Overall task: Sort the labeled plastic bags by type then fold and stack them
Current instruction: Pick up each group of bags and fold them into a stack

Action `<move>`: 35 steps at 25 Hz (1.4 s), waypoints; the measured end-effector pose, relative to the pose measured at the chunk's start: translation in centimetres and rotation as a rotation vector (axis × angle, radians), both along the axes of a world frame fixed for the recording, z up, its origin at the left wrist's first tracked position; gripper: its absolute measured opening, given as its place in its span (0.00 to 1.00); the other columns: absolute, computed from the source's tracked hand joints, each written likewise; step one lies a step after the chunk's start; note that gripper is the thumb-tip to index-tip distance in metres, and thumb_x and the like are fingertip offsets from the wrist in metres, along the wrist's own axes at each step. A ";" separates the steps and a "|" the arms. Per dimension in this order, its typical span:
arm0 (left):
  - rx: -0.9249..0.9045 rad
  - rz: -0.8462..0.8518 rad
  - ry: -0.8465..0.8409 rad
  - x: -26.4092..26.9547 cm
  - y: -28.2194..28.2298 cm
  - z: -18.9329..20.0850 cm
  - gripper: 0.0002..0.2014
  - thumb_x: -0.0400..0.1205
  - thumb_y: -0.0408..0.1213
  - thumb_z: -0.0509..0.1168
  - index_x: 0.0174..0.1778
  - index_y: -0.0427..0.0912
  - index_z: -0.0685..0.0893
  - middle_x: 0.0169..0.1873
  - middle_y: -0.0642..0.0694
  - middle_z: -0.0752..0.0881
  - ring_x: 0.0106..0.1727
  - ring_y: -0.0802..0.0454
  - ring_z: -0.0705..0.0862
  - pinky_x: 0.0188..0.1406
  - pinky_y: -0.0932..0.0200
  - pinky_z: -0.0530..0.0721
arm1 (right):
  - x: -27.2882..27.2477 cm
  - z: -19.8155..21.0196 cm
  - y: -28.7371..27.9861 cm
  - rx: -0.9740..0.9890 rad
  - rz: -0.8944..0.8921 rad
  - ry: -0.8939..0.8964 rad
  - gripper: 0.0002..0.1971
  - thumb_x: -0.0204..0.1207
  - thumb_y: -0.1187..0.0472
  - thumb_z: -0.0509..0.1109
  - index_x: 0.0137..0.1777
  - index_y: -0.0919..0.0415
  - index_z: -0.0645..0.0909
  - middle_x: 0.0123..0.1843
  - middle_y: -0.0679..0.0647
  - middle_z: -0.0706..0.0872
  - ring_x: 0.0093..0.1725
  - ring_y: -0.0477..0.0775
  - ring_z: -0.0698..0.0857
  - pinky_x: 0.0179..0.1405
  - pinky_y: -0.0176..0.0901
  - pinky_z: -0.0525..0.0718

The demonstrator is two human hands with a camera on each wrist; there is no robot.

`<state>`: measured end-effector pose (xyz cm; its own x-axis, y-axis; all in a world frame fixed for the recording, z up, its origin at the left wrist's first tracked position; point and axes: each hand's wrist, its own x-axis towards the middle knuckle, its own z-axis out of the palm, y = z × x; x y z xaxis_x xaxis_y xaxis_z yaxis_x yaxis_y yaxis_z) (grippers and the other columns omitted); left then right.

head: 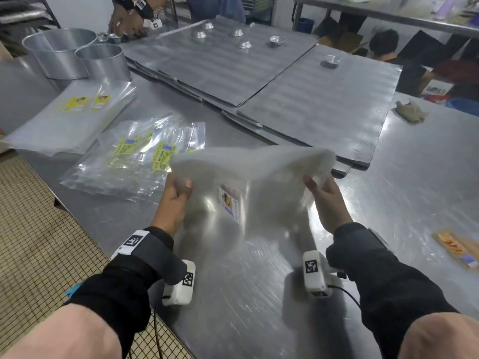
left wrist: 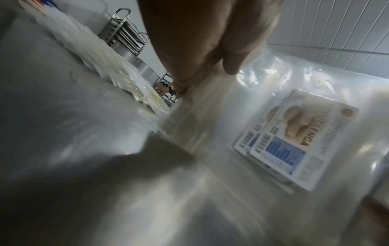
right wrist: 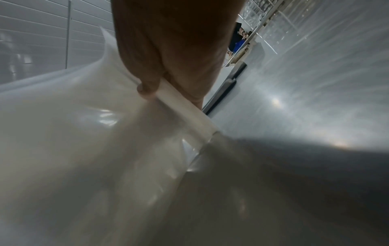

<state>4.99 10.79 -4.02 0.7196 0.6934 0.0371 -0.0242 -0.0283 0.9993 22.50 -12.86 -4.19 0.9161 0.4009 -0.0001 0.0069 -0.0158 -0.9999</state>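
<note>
A stack of clear plastic bags (head: 254,174) hangs blurred above the steel table (head: 259,294), bent over so its far edge curls up. My left hand (head: 178,189) pinches its left edge and my right hand (head: 320,193) pinches its right edge. A white and blue label (head: 229,204) shows on the stack (left wrist: 252,116), the label (left wrist: 294,139) picturing a pale bun. The left wrist view has my thumb and fingers (left wrist: 210,55) closed on the plastic. In the right wrist view my fingers (right wrist: 168,66) clamp the thick white bag edge (right wrist: 185,106).
Loose bags with yellow-green labels (head: 134,156) lie left of my hands. Farther left is a flat pile with yellow labels (head: 70,117). Metal rings (head: 77,53), stacked baking sheets (head: 259,73) with small tins, and another person's hands (head: 129,19) are beyond. An orange packet (head: 458,250) lies right.
</note>
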 end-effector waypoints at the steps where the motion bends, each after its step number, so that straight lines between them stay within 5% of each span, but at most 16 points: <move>1: 0.016 0.012 0.024 0.2 0.0 0.0 0.12 0.87 0.35 0.55 0.66 0.47 0.73 0.55 0.55 0.82 0.54 0.65 0.81 0.51 0.75 0.79 | 0.1 -0.1 0.2 0.007 -0.022 -0.006 0.13 0.83 0.61 0.63 0.64 0.64 0.78 0.56 0.57 0.86 0.55 0.53 0.85 0.57 0.38 0.83; 4: 0.012 0.115 0.020 0.7 0.4 -0.2 0.08 0.88 0.36 0.52 0.49 0.46 0.77 0.49 0.48 0.82 0.53 0.51 0.80 0.53 0.63 0.80 | 0.5 -0.1 0.4 -0.009 -0.096 0.006 0.09 0.84 0.63 0.60 0.47 0.61 0.82 0.44 0.54 0.85 0.47 0.51 0.83 0.54 0.43 0.80; 7: 0.005 0.164 -0.011 0.6 0.4 -0.1 0.08 0.88 0.34 0.52 0.46 0.40 0.74 0.40 0.53 0.79 0.42 0.62 0.79 0.35 0.78 0.77 | 0.6 0.0 0.0 0.006 -0.100 0.010 0.09 0.84 0.66 0.61 0.44 0.60 0.81 0.36 0.45 0.86 0.39 0.44 0.83 0.44 0.35 0.80; 9: 0.024 0.139 -0.010 0.4 0.1 0.0 0.05 0.88 0.32 0.51 0.51 0.37 0.72 0.40 0.54 0.78 0.37 0.73 0.79 0.32 0.81 0.75 | 0.5 0.0 -0.1 -0.022 -0.099 -0.008 0.10 0.84 0.68 0.59 0.43 0.59 0.79 0.34 0.43 0.85 0.33 0.34 0.83 0.37 0.26 0.79; 11: 0.044 0.122 0.006 0.4 -0.2 0.1 0.05 0.88 0.32 0.52 0.49 0.38 0.71 0.39 0.54 0.77 0.34 0.75 0.79 0.32 0.82 0.74 | 0.3 -0.1 0.0 -0.042 -0.083 -0.021 0.08 0.84 0.69 0.58 0.50 0.63 0.79 0.39 0.46 0.84 0.34 0.32 0.83 0.38 0.25 0.79; 15: 0.094 0.163 0.019 0.4 -0.2 0.4 0.09 0.88 0.32 0.52 0.42 0.44 0.70 0.38 0.54 0.76 0.38 0.65 0.74 0.32 0.81 0.74 | 0.7 -0.1 0.1 -0.033 -0.099 -0.008 0.11 0.83 0.70 0.59 0.60 0.65 0.79 0.49 0.52 0.86 0.51 0.50 0.85 0.57 0.44 0.81; 17: 0.107 0.122 0.025 0.2 0.0 -0.2 0.05 0.88 0.32 0.51 0.52 0.39 0.72 0.42 0.53 0.78 0.43 0.65 0.76 0.40 0.82 0.74 | 0.8 -0.6 -0.2 -0.013 -0.089 0.015 0.12 0.83 0.69 0.60 0.64 0.64 0.78 0.56 0.57 0.86 0.58 0.57 0.83 0.63 0.50 0.80; 19: 0.073 0.057 0.036 -0.1 0.0 -0.6 0.12 0.88 0.34 0.53 0.65 0.34 0.71 0.54 0.49 0.80 0.53 0.61 0.78 0.54 0.75 0.75 | 0.6 -0.9 -0.5 0.002 -0.032 0.043 0.16 0.83 0.67 0.61 0.69 0.65 0.74 0.63 0.61 0.83 0.62 0.58 0.82 0.65 0.51 0.79; 21: 0.060 0.042 0.045 -0.1 0.2 -0.6 0.16 0.88 0.34 0.53 0.71 0.34 0.69 0.60 0.47 0.79 0.59 0.58 0.78 0.61 0.68 0.74 | 0.6 -0.8 -0.5 -0.012 -0.031 0.040 0.15 0.83 0.67 0.61 0.67 0.68 0.74 0.62 0.62 0.83 0.61 0.59 0.82 0.66 0.54 0.79; 24: 0.102 0.101 0.018 0.4 0.3 -0.2 0.10 0.88 0.34 0.52 0.63 0.37 0.73 0.48 0.52 0.81 0.48 0.63 0.80 0.50 0.70 0.77 | 1.0 -0.2 -0.3 -0.029 -0.114 0.008 0.12 0.83 0.68 0.60 0.59 0.77 0.75 0.49 0.66 0.82 0.51 0.58 0.80 0.63 0.56 0.77; 27: 0.139 0.113 -0.011 0.6 0.5 0.1 0.08 0.88 0.34 0.52 0.60 0.42 0.73 0.49 0.51 0.80 0.50 0.62 0.79 0.54 0.68 0.76 | 1.6 0.1 -0.3 -0.006 -0.136 -0.015 0.14 0.83 0.67 0.61 0.59 0.81 0.71 0.53 0.81 0.77 0.51 0.72 0.78 0.60 0.56 0.76; 29: 0.144 0.085 0.004 0.5 0.6 0.1 0.11 0.88 0.34 0.53 0.64 0.37 0.73 0.52 0.49 0.80 0.50 0.65 0.79 0.53 0.75 0.75 | 1.6 0.1 -0.4 0.045 -0.091 0.016 0.12 0.83 0.68 0.61 0.63 0.73 0.75 0.57 0.73 0.81 0.58 0.69 0.81 0.64 0.56 0.78; 32: 0.066 0.027 0.046 0.7 0.7 -0.1 0.15 0.88 0.35 0.54 0.69 0.36 0.70 0.62 0.44 0.80 0.61 0.54 0.79 0.61 0.65 0.75 | 1.1 0.0 -0.5 0.088 -0.014 0.038 0.11 0.83 0.68 0.60 0.63 0.61 0.76 0.58 0.60 0.84 0.58 0.58 0.83 0.61 0.50 0.80; 35: 0.072 0.051 0.025 1.1 0.6 -0.1 0.08 0.88 0.33 0.53 0.60 0.44 0.72 0.50 0.53 0.82 0.49 0.62 0.81 0.46 0.75 0.78 | 1.2 0.1 -0.1 0.077 -0.076 0.028 0.08 0.83 0.69 0.60 0.50 0.56 0.78 0.49 0.55 0.84 0.52 0.56 0.82 0.57 0.48 0.79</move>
<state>6.08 11.44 -4.15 0.6850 0.7251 0.0704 0.0045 -0.1008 0.9949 23.68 -12.94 -4.11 0.9438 0.3304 0.0018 -0.0198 0.0620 -0.9979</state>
